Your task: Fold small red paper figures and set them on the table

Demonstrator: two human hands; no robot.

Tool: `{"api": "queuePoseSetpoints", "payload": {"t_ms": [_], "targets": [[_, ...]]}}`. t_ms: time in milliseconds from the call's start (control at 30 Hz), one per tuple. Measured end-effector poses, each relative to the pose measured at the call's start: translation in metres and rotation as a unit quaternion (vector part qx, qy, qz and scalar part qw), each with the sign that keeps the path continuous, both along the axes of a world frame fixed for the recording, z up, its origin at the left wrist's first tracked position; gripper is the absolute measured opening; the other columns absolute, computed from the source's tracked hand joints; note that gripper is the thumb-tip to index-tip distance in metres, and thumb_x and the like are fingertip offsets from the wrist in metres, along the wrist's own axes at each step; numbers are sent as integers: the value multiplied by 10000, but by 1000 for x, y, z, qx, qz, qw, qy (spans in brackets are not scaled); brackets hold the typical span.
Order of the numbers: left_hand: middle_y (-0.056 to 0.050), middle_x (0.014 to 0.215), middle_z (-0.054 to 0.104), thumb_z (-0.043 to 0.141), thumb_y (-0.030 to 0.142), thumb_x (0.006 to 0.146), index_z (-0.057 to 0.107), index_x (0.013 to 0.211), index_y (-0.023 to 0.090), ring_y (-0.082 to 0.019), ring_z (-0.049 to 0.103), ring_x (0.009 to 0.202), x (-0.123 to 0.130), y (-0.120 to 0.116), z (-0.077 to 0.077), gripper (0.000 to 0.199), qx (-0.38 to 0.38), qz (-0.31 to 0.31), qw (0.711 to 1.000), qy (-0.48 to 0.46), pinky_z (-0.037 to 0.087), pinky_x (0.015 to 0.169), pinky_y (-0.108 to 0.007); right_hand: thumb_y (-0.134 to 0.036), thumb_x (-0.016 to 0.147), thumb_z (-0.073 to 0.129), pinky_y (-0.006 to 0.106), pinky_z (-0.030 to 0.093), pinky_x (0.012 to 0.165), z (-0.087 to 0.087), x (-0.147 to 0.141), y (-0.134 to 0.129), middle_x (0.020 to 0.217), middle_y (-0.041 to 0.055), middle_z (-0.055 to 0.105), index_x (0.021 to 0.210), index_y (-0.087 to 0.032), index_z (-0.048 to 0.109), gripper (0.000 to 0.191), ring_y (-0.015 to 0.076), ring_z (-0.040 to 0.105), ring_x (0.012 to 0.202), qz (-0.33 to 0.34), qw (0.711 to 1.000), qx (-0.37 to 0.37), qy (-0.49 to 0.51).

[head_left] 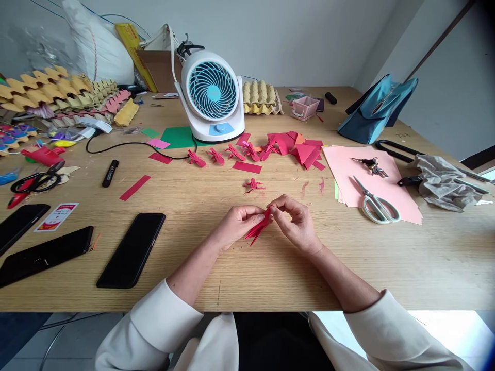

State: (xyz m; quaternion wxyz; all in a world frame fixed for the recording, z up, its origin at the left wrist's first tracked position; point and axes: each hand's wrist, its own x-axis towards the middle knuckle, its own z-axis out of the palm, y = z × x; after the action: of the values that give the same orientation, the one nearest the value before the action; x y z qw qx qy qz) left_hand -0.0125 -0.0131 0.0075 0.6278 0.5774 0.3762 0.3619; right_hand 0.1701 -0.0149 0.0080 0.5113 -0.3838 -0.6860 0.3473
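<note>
Between my hands, above the wooden table, is a piece of folded red paper (256,232) with narrow points hanging down to the lower left. My left hand (240,222) grips its side with thumb and fingers. At the upper end, my right hand (296,221) pinches the paper between thumb and forefinger; the fingertips partly cover it. Just beyond my hands lies a small finished-looking red paper figure (253,185) with thin legs. Farther back, several similar red folded figures (216,156) stand in a row, leading to a pile of red paper pieces (305,150).
A white fan (214,93) stands at the back. Scissors (377,203) and keys (373,166) rest on pink paper sheets (340,165) at right, near a blue bag (375,111). At left are a black phone (131,250), a marker (110,173) and egg cartons (69,98).
</note>
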Motion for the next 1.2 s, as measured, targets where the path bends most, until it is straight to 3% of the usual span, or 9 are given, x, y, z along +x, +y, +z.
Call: {"api": "queuePoseSetpoints", "payload": {"t_ms": [167, 367, 600, 1067, 1200], "targets": [[-34, 885, 749, 646, 425, 896, 780, 966, 179, -154, 669, 818, 2, -1, 1, 288, 83, 51, 993, 72, 510, 778, -256, -292, 906, 648, 300, 487, 686, -4, -1, 2, 821, 31, 648, 894, -195, 653, 98, 145, 593, 722, 8, 1000, -8, 3], [3, 752, 715, 602, 317, 904, 775, 884, 155, -105, 597, 660, 6, -6, 5, 238, 165, 112, 966, 163, 444, 620, -194, -275, 869, 682, 282, 494, 674, -10, -3, 4, 807, 9, 629, 875, -207, 636, 82, 130, 585, 703, 2, 1000, -28, 14], [4, 735, 723, 583, 237, 882, 766, 847, 158, -112, 621, 669, 8, -8, 6, 202, 221, 143, 943, 206, 446, 641, -190, -307, 877, 658, 276, 488, 649, -13, -3, 5, 773, 9, 632, 859, -204, 634, 107, 131, 590, 684, -1, 998, -61, 28], [9, 767, 750, 605, 244, 876, 758, 847, 200, -141, 650, 679, 9, -8, 0, 162, 253, 163, 930, 213, 478, 685, -225, -380, 952, 582, 317, 501, 747, -10, 0, 5, 850, 42, 657, 884, -200, 674, 213, 165, 621, 806, 25, 998, -47, 24], [-2, 793, 761, 605, 243, 879, 761, 854, 196, -152, 673, 718, 10, -8, 0, 165, 241, 170, 934, 204, 498, 711, -234, -392, 921, 633, 302, 505, 713, -13, -2, 5, 873, 38, 645, 916, -207, 671, 189, 151, 611, 771, 17, 999, -34, 20]]}}
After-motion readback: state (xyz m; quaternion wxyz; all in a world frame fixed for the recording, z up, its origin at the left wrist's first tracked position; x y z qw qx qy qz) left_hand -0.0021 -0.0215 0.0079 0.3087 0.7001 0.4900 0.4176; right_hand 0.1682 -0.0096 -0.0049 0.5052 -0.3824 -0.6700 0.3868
